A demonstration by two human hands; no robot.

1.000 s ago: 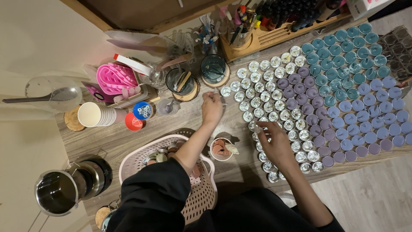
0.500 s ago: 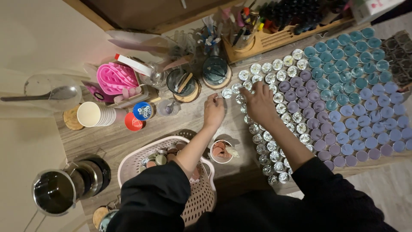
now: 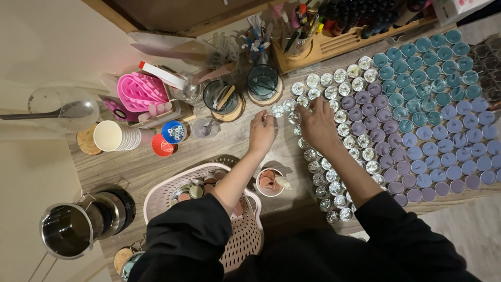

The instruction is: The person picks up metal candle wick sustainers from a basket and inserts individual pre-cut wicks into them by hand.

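At the left stands a metal pot [image 3: 70,230], then a pink basket [image 3: 245,235]. The left hand [image 3: 262,133] pinches an empty tealight cup [image 3: 277,110] (fingers curled); the right hand [image 3: 318,124] rests fingertips on neighbouring silver cups [image 3: 334,156], purple candles [image 3: 417,156] farther right.

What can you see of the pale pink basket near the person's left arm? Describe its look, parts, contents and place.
The pale pink basket looks like plastic, with rounded corners, a smooth rim and perforated walls. It sits upright on the wooden table, at its near edge. Inside lie small round cups, some pinkish. The person's left forearm and black sleeve cross over it, hiding much of its inside. A small round cup of pink pieces stands just beside its right edge.
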